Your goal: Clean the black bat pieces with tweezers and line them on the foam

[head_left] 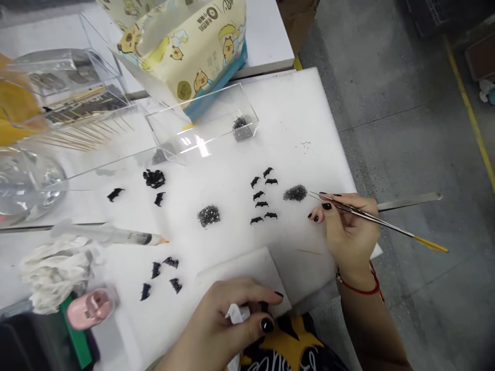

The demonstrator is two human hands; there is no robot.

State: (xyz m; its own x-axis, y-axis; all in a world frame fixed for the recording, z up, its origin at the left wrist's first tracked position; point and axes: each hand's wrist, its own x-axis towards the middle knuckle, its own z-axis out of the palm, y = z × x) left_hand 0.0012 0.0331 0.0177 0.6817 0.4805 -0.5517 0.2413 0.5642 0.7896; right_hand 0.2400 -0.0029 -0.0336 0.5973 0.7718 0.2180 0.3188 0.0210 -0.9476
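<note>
My right hand [351, 232] is closed around silver tweezers [410, 201] and a slim metal tool with a yellow end [431, 244]. Their fine tips point left, beside a small heap of tiny dark beads [295, 193]. My left hand [232, 319], low in the middle, is curled round a white piece [237, 313] whose kind is unclear; something dark shows by the fingertips. Black bat-shaped pieces [262, 204] lie in a loose group left of the bead heap. Under my left hand is a white pad [247, 268].
Another bead heap [209, 215], more bat pieces [155, 270] and a syringe [127, 236] lie leftward on the white board [309, 113]. Behind stand a clear acrylic box [201, 121] and a printed tissue pack [209, 51]. Crumpled tissue [58, 273] and a pink item [91, 309] sit lower left.
</note>
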